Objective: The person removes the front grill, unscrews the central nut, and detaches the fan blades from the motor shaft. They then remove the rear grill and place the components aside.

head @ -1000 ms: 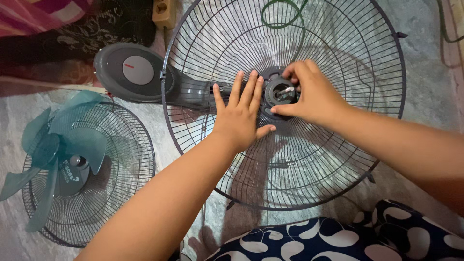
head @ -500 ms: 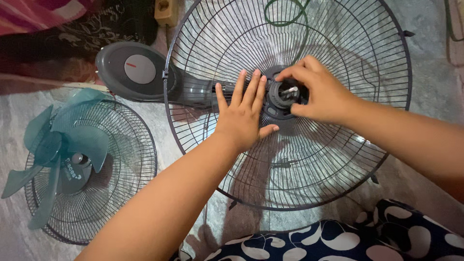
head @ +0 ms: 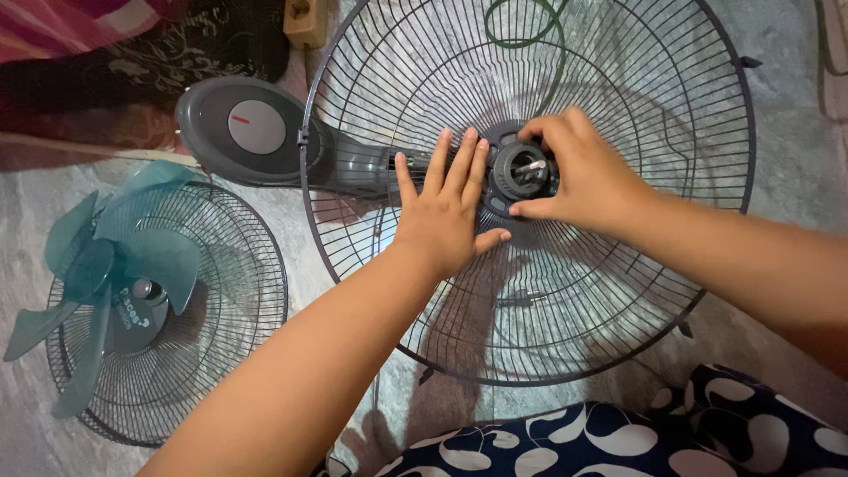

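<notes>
On a grey stone floor [head: 786, 168] lies a large dark wire fan guard [head: 618, 291]. At its centre sits a round black ribbed nut [head: 512, 170], gripped by the right hand [head: 583, 177]. The left hand [head: 446, 212] presses flat, open, beside it. A teal fan blade [head: 124, 256] rests on a 2nd guard [head: 230, 353], well apart.

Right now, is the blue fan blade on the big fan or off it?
Off. The blue blade lies on the other grille; the big grille shows only a bare shaft.

Fan guard [head: 618, 291] top beyond frame

bare forearms, no sleeves; dark blue garment [head: 618, 442] with white blobs, perhaps trousers.
</notes>
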